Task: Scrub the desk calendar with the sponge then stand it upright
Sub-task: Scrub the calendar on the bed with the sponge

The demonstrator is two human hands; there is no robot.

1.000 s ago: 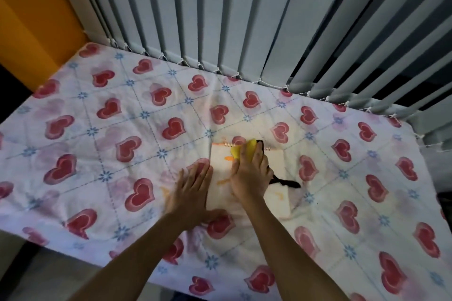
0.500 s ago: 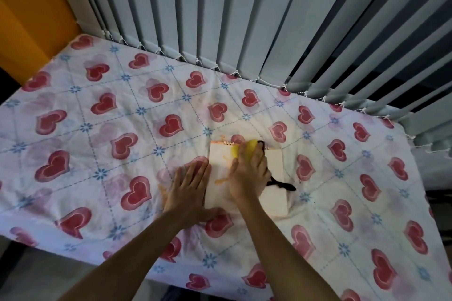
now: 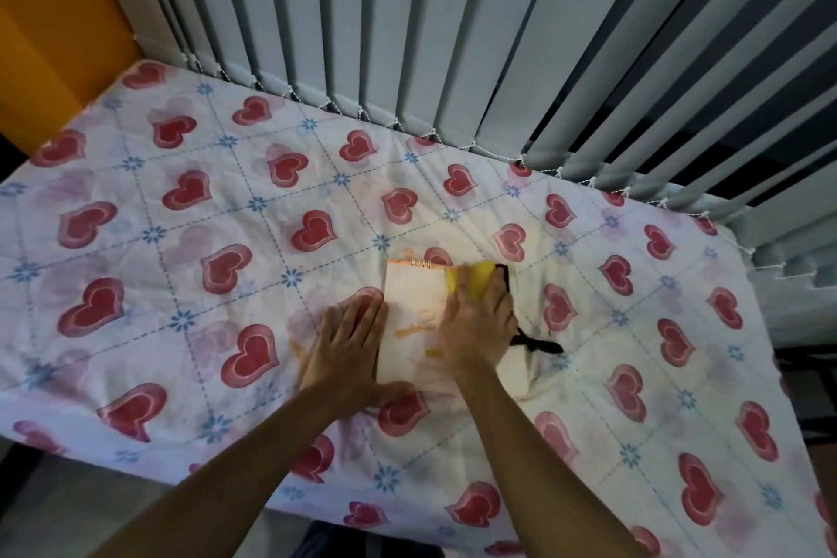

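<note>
The desk calendar (image 3: pixel 414 313) lies flat on the table, near the middle of the heart-printed cloth (image 3: pixel 190 240), with its spiral binding at the far edge. It lies flat so that its face can be rubbed; orange smears are on the page, and this is probably the dirt to remove. The yellow sponge (image 3: pixel 475 281) is at the far right corner of the calendar, under the fingers of the right hand (image 3: pixel 475 326), which presses it down onto the page with the fingers curled over it. The left hand (image 3: pixel 346 344) lies spread and flat, holding nothing, on the cloth against the left edge of the calendar; I judge it keeps the calendar from sliding while the sponge works. A black ribbon (image 3: pixel 536 342) comes out at the right side. I can read no writing, date or brand on the page. Behind the table hang grey vertical blinds (image 3: pixel 453 36).
</note>
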